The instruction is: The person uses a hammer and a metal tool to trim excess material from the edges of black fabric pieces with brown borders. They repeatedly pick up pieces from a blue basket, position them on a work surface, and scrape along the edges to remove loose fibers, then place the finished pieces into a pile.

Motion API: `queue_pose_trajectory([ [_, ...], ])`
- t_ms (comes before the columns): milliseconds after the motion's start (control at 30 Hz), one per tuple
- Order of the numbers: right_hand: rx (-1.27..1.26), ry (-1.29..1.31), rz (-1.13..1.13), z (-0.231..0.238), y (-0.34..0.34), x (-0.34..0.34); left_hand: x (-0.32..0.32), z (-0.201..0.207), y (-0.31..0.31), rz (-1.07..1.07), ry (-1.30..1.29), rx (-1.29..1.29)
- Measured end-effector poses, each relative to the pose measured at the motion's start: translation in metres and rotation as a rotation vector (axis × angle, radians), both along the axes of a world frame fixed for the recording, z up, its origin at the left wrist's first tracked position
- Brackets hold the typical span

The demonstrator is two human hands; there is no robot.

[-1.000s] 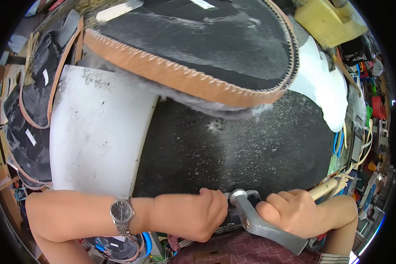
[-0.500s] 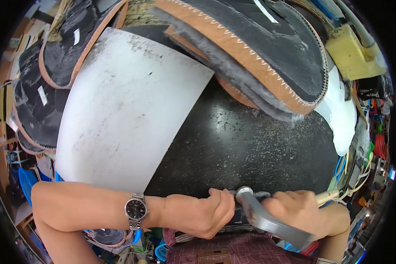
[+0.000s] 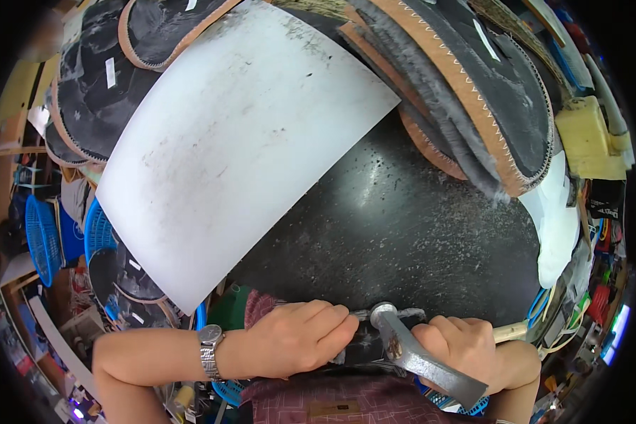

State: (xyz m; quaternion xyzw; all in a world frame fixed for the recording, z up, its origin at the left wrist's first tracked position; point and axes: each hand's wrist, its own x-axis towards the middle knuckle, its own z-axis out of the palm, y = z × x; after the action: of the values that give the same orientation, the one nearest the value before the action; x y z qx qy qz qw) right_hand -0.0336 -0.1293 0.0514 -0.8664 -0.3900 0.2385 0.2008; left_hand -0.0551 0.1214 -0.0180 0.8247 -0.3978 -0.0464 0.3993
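Note:
Near the front edge of the dark work surface (image 3: 396,233), my left hand (image 3: 297,338) is closed, its fingers curled on a dark piece with a grey, fuzzy edge (image 3: 410,313). How far that piece reaches under my fingers is hidden. My right hand (image 3: 463,348) is wrapped round the handle of a metal hammer (image 3: 424,357). The hammer's round face lies on or just above the fuzzy edge, between my hands, and its flat end points towards me. Its pale wooden handle comes out on the right of my fist.
A large white sheet (image 3: 240,155) covers the left of the surface. Dark shoe uppers (image 3: 516,99) with brown stitched rims and grey lining lie at the far right, more (image 3: 92,106) at the far left. A yellowish container (image 3: 586,138) stands at the right edge; blue baskets (image 3: 42,240) stand lower left.
The view has shifted, so the sheet and uppers appear elsewhere in the picture. Both hands stay close together at the front edge, my right still gripping the hammer.

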Motion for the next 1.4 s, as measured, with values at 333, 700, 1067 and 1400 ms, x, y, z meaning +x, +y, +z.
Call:
queue_pose_trajectory([
  [333, 0.014, -0.150, 0.091, 0.008, 0.007, 0.005, -0.013, -0.010, -0.011, -0.007, -0.644, 0.188],
  [700, -0.137, -0.131, 0.015, 0.010, 0.016, -0.007, -0.002, -0.005, -0.012, 0.196, -0.034, 0.050],
  [1067, -0.101, -0.100, -0.163, 0.005, 0.003, -0.006, 0.006, -0.018, -0.034, 0.464, -0.166, -0.094],
  [1400, -0.052, -0.153, -0.091, 0.004, 0.000, 0.005, 0.005, -0.028, -0.029, 0.155, -0.537, -0.042],
])
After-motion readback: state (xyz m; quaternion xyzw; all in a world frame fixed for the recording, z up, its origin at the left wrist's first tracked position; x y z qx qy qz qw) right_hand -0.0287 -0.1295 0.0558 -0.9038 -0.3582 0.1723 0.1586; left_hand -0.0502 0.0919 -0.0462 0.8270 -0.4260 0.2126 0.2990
